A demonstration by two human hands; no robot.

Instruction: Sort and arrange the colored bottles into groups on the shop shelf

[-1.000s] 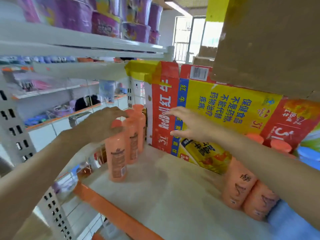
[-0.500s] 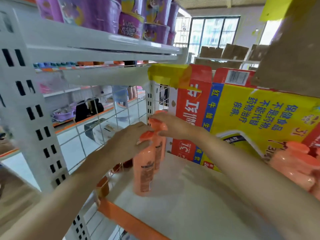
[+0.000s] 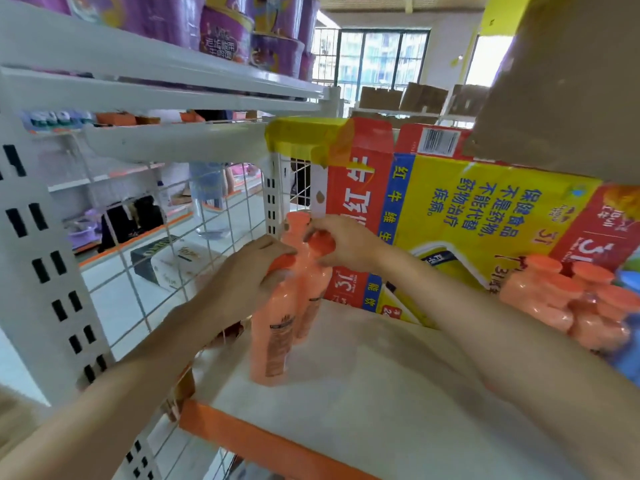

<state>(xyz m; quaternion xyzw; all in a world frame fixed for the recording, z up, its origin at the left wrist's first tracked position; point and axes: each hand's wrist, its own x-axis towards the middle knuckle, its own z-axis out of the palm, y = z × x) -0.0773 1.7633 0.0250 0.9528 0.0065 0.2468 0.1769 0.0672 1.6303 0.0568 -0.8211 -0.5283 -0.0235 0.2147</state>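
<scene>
We are in a shop, right up against its display racking. At nine o'clock stands a white perforated upright (image 3: 45, 271) with a wire-grid panel (image 3: 166, 237), the fittings of store shelving. At eleven o'clock, purple printed tubs (image 3: 225, 39) are stacked on the top board. At two o'clock a red and yellow drinks carton (image 3: 467, 230) leans behind identical orange bottles (image 3: 540, 299). The shelf (image 3: 363, 393) at six o'clock has an orange front strip (image 3: 263, 441). Through the grid we see another stocked aisle (image 3: 131, 168). At one o'clock, cardboard boxes (image 3: 422, 95) sit before a large window (image 3: 381, 60).
</scene>
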